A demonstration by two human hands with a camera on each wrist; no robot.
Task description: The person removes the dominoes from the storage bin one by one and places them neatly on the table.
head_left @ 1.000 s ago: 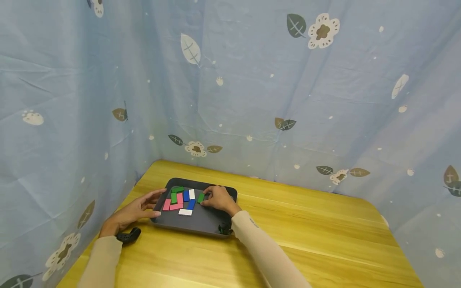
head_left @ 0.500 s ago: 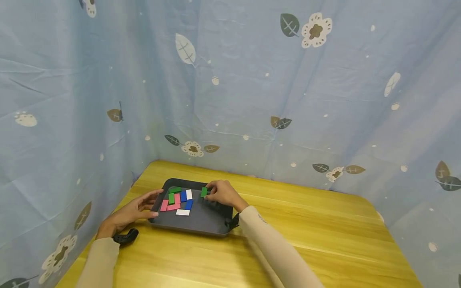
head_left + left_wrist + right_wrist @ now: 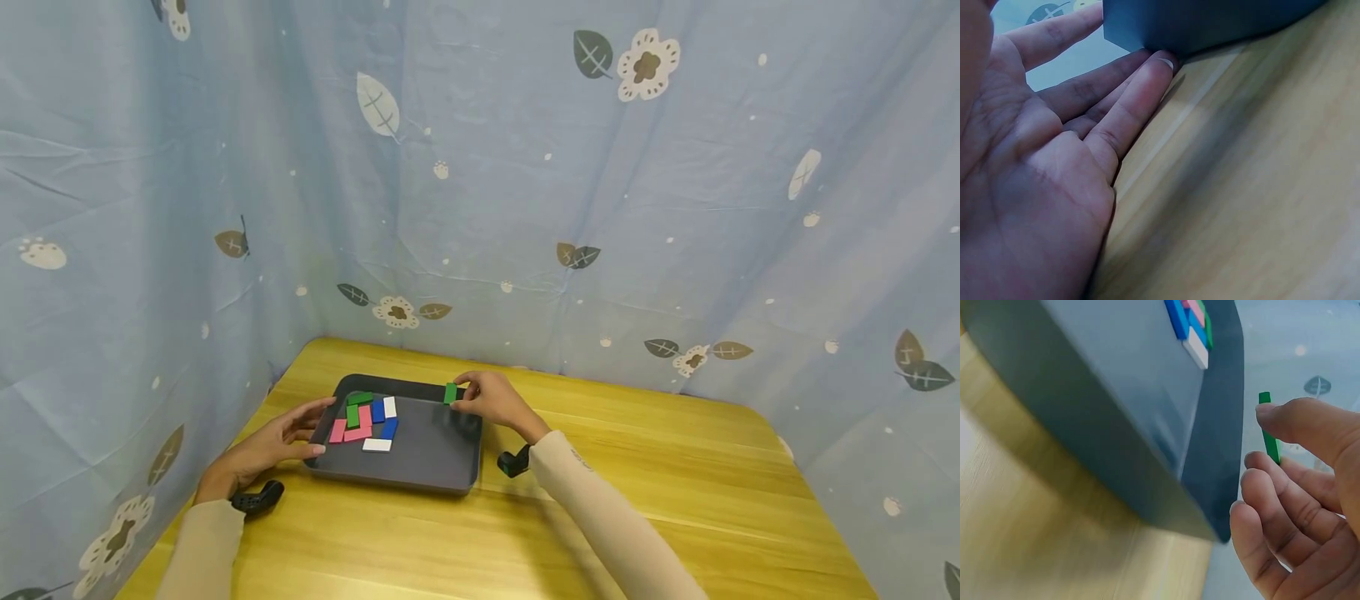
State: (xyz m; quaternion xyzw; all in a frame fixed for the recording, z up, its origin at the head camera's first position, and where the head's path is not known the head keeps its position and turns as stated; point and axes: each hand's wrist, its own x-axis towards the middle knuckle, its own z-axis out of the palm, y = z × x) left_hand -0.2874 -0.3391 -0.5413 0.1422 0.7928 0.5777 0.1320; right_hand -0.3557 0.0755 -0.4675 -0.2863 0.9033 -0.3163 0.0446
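Note:
My right hand point(image 3: 497, 402) pinches a green domino block point(image 3: 451, 393) between thumb and fingers, at the tray's far right corner. In the right wrist view that block point(image 3: 1268, 428) stands clear of the tray wall. My left hand point(image 3: 270, 443) is at the left side of a dark grey tray point(image 3: 431, 454), thumb and fingers spread along its edge. The left wrist view shows extended fingers point(image 3: 1132, 103) touching the tray's outer wall point(image 3: 1197, 25). Inside the tray, pink blocks point(image 3: 358, 434), white blocks point(image 3: 377, 446), blue blocks point(image 3: 388, 428) and green blocks point(image 3: 352, 416) lie flat, grouped at the left.
A yellow wood-grain table point(image 3: 637, 500) bears the tray near its far left corner. Pale blue patterned curtains point(image 3: 480, 208) hang behind and beside it. Dark wrist devices point(image 3: 258, 498) are worn on both wrists.
My right hand has lifted the green block from the tray floor and carried it right and away to the far right corner. The left hand stays at the tray's left edge.

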